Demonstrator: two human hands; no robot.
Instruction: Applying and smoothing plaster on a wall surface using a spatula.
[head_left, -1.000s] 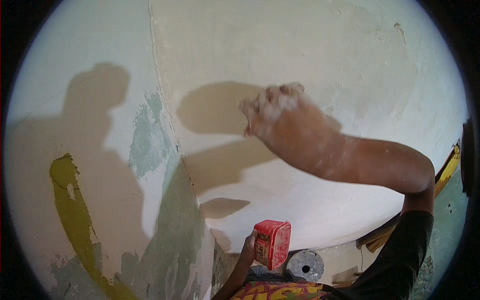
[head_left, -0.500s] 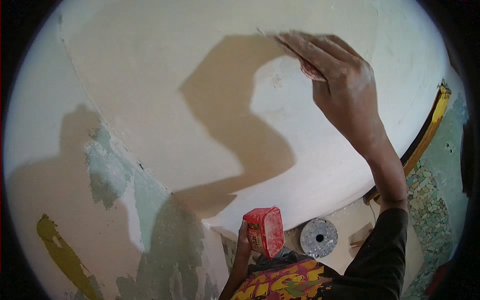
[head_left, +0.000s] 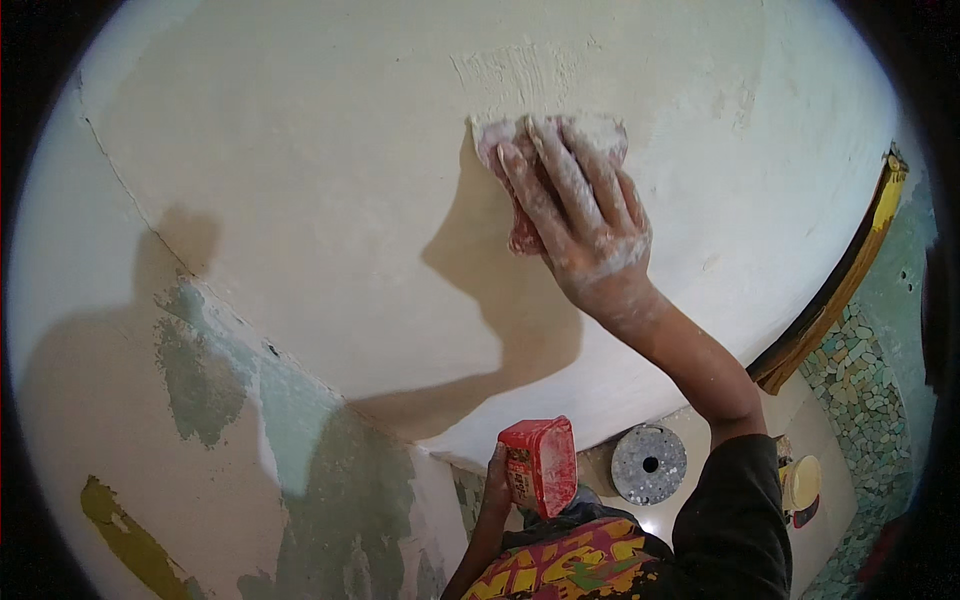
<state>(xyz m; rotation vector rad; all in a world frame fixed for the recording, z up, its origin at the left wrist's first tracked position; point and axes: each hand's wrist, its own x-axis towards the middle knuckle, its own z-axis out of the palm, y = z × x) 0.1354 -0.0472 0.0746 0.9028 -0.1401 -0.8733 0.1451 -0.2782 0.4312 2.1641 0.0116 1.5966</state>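
- Two hands are in view, both gripping something.
- The right hand, its skin smeared with white paste, is closed around one reddish spreader, with the fingers laid over its face and pointing up the wall.
- The spreader, one only, lies against the pale curved wall; its upper edge is caked with paste and meets the surface.
- One streaked patch of wet-looking white paste sits directly above that edge, marked by fine, mostly upright ridges.
- The left hand, low in the view, grips one red plastic tub by its side; the tub is held in front of the torso, well apart from the spreader, and carries white smears.
- One second wall stands at the left, joined to the pale one along a single cracked seam; it shows several grey-green patches and one olive-yellow stripe.
- One shadow of the head and shoulders falls across the left side, and one arm shadow lies beside the right forearm.
- On the floor are one round grey speckled disc with one central hole, and one pale yellow bucket near the sleeve.
- One curved wooden strip, partly yellow, edges the pale wall at the right; one band of greenish pebble mosaic lies beyond it.
- One shirt with a yellow and pink print shows at the bottom.
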